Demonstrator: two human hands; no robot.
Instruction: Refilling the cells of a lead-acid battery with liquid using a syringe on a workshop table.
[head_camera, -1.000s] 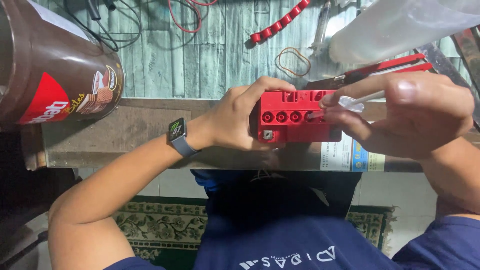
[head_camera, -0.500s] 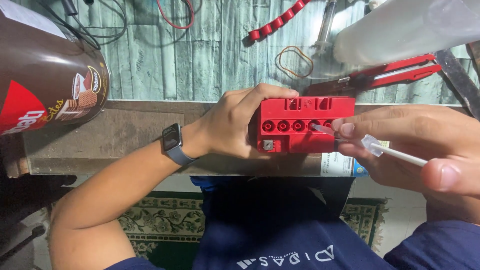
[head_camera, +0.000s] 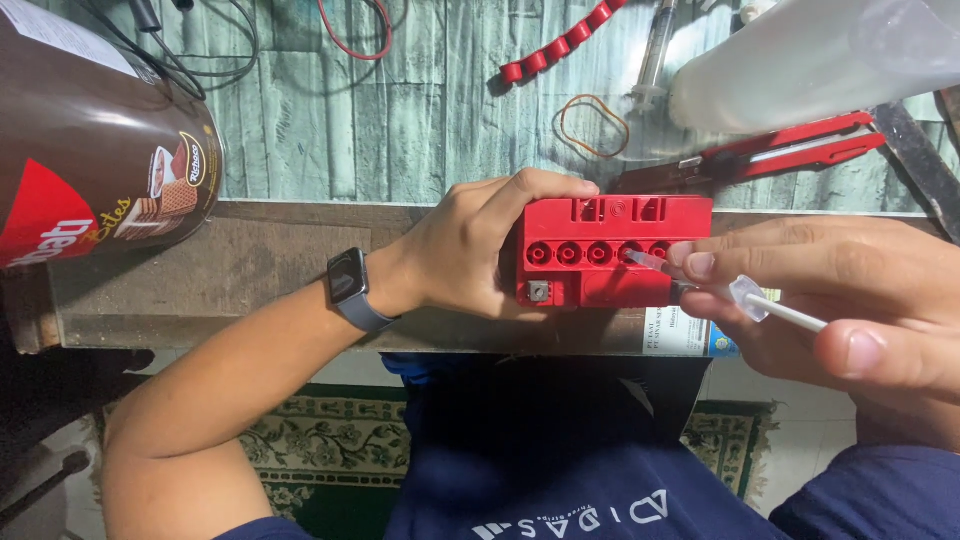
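Left hand (head_camera: 470, 245) still gripping red battery (head_camera: 610, 252) at table edge (head_camera: 250, 270), unchanged. Right hand (head_camera: 840, 300) pinching clear syringe (head_camera: 700, 285), tip at 4th fill hole; thumb now pressed further in on white plunger (head_camera: 795, 316) vs 0.5 s ago.

bare wooden ledge (head_camera: 250, 265) lies open left of the left hand (head_camera: 465, 250). beyond it, a brown tin (head_camera: 95, 140), cables (head_camera: 215, 50), red cap strip (head_camera: 560, 42), rubber band (head_camera: 592, 125) and pliers (head_camera: 790, 145) crowd the tabletop.
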